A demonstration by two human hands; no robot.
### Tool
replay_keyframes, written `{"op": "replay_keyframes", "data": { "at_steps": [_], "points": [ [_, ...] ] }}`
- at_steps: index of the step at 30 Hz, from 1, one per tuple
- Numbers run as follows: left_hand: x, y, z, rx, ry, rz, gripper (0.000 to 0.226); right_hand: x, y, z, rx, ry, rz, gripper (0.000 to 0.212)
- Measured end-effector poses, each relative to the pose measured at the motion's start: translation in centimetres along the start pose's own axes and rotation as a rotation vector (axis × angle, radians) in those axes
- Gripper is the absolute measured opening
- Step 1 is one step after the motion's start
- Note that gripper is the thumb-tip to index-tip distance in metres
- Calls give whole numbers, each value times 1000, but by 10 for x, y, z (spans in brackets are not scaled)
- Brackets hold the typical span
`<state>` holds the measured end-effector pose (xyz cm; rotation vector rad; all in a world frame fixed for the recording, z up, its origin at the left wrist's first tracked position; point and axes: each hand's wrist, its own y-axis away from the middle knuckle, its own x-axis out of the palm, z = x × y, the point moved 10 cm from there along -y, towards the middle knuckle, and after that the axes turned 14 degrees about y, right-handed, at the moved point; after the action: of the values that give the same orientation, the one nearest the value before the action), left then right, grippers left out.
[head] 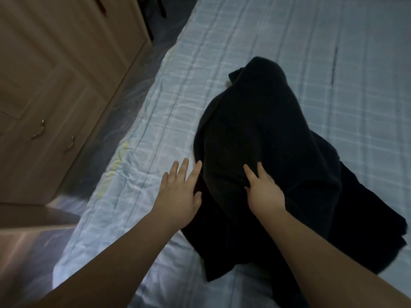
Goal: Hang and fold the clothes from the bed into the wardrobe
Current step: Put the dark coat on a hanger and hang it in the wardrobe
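Note:
A black garment (262, 134) lies bunched in a heap on the bed (311, 52), which has a pale blue checked cover. My left hand (180, 192) is at the garment's left edge with straight spread fingers, its index fingertip and thumb touching the dark cloth. My right hand (262, 190) lies on top of the garment near its front; some fingers are straight and the others are tucked into the fabric, so the grip is unclear. The wooden wardrobe (55, 70) stands to the left with its doors closed.
A narrow strip of shiny floor (133, 85) runs between the wardrobe and the bed. The wardrobe doors carry metal handles (40, 130). Dark items sit at the far end of the aisle (155, 10).

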<state>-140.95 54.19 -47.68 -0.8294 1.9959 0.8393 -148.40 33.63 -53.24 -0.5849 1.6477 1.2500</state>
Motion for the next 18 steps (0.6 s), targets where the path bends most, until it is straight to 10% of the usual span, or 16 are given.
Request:
{"op": "replay_keyframes", "data": {
  "at_steps": [18],
  "points": [
    [42,-20,-28,19,310,162,80,35,120,-66,262,-275,84,48]
  ]
}}
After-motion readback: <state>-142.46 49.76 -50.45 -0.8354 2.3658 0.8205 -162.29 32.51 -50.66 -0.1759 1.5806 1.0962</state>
